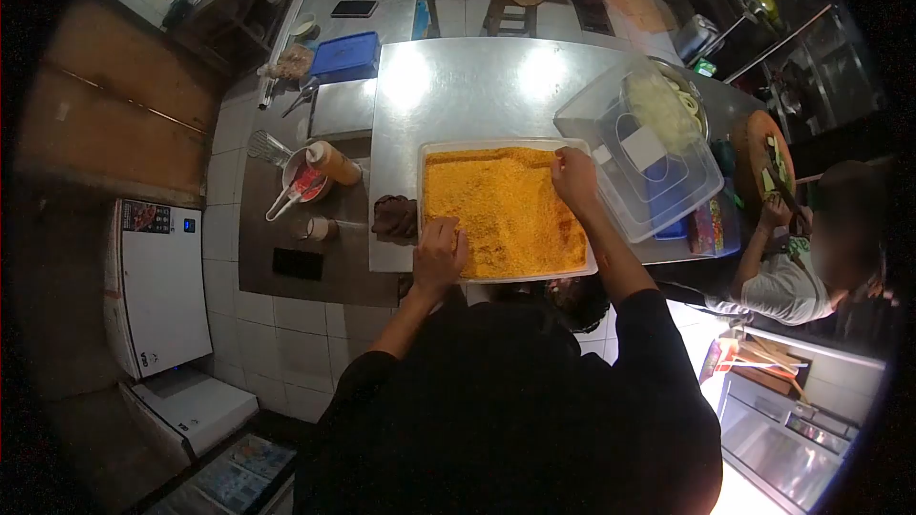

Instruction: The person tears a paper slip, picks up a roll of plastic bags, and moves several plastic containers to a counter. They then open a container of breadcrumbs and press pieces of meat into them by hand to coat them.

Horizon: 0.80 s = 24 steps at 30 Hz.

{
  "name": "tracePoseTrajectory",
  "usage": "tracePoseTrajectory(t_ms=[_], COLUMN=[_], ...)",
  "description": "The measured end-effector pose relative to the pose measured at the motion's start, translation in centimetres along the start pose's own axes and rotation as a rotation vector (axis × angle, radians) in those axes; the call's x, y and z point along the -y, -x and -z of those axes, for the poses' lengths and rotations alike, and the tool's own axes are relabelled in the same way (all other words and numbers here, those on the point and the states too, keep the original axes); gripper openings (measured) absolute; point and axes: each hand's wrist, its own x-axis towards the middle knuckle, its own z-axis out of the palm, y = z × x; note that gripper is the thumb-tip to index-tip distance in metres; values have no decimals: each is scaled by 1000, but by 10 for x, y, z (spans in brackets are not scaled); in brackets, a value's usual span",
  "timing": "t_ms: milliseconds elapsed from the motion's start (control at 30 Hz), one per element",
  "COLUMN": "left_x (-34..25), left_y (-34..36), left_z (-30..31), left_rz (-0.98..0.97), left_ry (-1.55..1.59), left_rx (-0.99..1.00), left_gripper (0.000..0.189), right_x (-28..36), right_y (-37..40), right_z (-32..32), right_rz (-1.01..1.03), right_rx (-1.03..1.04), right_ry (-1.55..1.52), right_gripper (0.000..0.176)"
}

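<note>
A shallow, pale plastic tub (509, 278) filled with yellow-orange crumbs (506, 205) sits on the steel table before me. My left hand (441, 253) is closed at the tub's near left side, its fingers curled over the rim. At the far right corner, my right hand (575, 179) is closed around the rim, with fingertips on the inner side, by the crumbs. A clear plastic lid (658, 186) lies tilted just right of the tub. Beside the tub's left wall rests a dark brown bundle (394, 217), perhaps a cloth.
On the left stand a sauce bottle (334, 164), a bowl (303, 176) with a whisk and a small jar (320, 228). A blue box (344, 56) lies farther back. At right, a co-worker (787, 281) cuts green pieces on a round wooden board (769, 154).
</note>
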Motion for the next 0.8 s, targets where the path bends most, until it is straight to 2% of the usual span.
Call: tracePoseTrajectory(t_ms=[67,133,233,433,467,533,633,733,800], left_x=[-1,0,1,1,2,2,6,6,3], left_y=[0,-1,2,1,1,2,2,2,1], left_z=[3,2,2,3,3,2,-2,-2,-1], left_rz=[30,19,25,24,28,40,22,-1,6], left_ry=[-41,-42,-51,-44,-46,-49,-37,-30,-32], left_rx=[82,62,47,26,25,31,32,22,19], left_gripper=[15,14,13,13,13,12,12,11,11], right_x=[1,9,23,18,17,11,2,1,5], right_y=[-6,-12,-10,-8,-7,-6,-4,4,4], right_z=[-8,-14,-12,-18,-17,-15,-14,-13,-11], right_rz=[-21,-166,-212,-85,-84,-176,-68,-59,-120], right_rx=[-38,70,57,36,36,69,23,-68,7], right_ry=[100,245,196,245,245,23,42,94,72], right_gripper=[22,24,23,20,20,17,17,19,18])
